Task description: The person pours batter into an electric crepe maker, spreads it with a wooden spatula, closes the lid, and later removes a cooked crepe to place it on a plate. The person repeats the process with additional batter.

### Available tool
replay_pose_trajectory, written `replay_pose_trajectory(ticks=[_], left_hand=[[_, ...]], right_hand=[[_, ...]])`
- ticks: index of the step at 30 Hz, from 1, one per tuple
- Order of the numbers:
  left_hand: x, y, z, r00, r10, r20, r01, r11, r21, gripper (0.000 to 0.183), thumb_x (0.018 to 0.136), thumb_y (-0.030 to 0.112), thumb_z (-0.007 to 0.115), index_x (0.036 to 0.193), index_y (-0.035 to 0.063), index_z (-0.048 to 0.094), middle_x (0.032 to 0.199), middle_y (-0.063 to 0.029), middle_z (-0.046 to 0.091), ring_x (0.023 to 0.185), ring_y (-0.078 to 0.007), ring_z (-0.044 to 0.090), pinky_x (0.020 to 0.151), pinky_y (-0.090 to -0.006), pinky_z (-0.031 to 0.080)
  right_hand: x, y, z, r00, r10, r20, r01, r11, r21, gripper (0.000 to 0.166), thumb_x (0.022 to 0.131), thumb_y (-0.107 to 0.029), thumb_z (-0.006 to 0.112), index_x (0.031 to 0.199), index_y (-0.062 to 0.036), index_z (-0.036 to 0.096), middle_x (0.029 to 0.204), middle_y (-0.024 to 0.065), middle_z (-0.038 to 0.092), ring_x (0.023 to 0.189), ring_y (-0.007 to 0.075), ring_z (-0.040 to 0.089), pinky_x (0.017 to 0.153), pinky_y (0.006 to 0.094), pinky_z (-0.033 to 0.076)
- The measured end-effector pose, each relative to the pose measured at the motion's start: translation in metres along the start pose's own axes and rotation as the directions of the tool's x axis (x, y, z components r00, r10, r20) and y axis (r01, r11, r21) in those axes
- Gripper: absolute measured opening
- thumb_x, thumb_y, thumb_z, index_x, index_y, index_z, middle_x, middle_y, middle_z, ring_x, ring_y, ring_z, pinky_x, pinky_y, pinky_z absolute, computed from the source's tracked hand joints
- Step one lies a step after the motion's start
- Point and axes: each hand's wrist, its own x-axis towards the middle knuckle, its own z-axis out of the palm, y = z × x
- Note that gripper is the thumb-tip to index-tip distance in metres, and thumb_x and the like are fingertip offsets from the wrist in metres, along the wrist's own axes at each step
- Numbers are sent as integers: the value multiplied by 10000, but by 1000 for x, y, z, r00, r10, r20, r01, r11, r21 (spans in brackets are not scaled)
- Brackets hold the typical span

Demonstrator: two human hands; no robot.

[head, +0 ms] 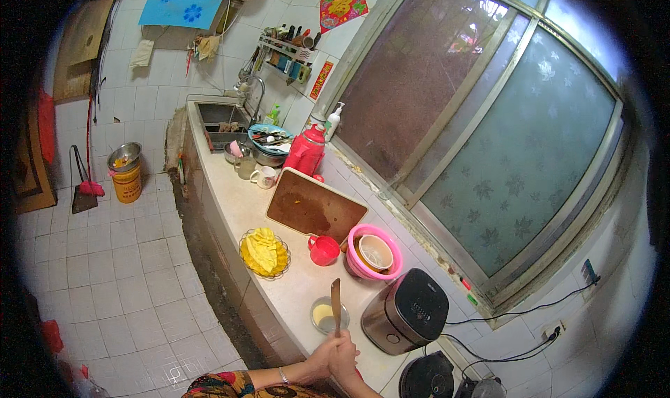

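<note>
My left hand (320, 360), a bracelet at its wrist, meets my right hand (344, 357) low in the view. Both are closed together around the lower end of a long, flat, brownish knife-like tool (336, 303); which fingers bear on it is hard to tell. Its blade points up the picture, over the edge of a round bowl (323, 319) with something pale yellow in it. Right of the bowl stands a rice cooker or similar appliance (390, 335). A red mug (324, 251) and a yellow cloth on a wire basket (265, 251) lie further along the counter.
A pink basin (374, 251) with smaller bowls inside stands against the tiled wall, near a leaning brown tray or board (314, 199). Beyond are a red thermos (305, 152), cups, stacked dishes and the sink (220, 116). A black round appliance (426, 377) and cables lie at lower right.
</note>
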Motion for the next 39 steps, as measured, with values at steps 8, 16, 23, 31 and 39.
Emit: replay_pose_trajectory(ticks=[8, 16, 23, 31, 39], left_hand=[[23, -15, -47, 966, -11, 258, 44, 991, -124, 420, 929, 332, 403, 1173, -8, 430, 1073, -152, 545, 1005, -280, 547, 864, -400, 455], [13, -1, -47, 998, -1, 61, -5, 995, 98, 352, 951, 301, 410, 1103, -7, 487, 1055, -114, 559, 936, -205, 565, 806, -333, 475], [3, 1, -35, 996, 72, -48, -61, 977, 204, 409, 947, 301, 434, 1086, -81, 486, 1004, -141, 578, 879, -220, 587, 776, -348, 490], [0, 10, -40, 989, 136, 58, -144, 974, 174, 418, 948, 333, 402, 1075, -46, 523, 937, -143, 632, 792, -196, 614, 679, -288, 485], [-23, 18, -5, 885, -121, 449, -171, 813, 556, 495, 935, 315, 392, 1334, 29, 325, 797, -115, 642, 621, -166, 597, 566, -269, 471]], right_hand=[[0, 19, 7, 854, -506, -123, 459, 843, -281, 203, 810, -206, 486, 892, -27, 536, 821, 169, 529, 824, 345, 497, 726, 468, 362], [-18, -3, -16, 832, -543, 114, 518, 687, -510, 372, 769, -238, 545, 1085, -43, 549, 1042, 101, 556, 940, 277, 518, 737, 446, 359], [-33, -20, -31, 744, -662, 85, 621, 641, -451, 370, 749, -240, 576, 1063, -52, 518, 980, 103, 568, 899, 272, 533, 744, 414, 353], [-38, -50, -77, 870, -427, 247, 493, 738, -460, 455, 750, -184, 576, 1167, -33, 476, 997, 137, 595, 905, 275, 556, 804, 425, 360], [-19, 2, -65, 997, -69, -27, 62, 567, 821, 378, 923, -207, 477, 1226, 15, 437, 1066, 144, 588, 939, 241, 568, 839, 381, 437]])
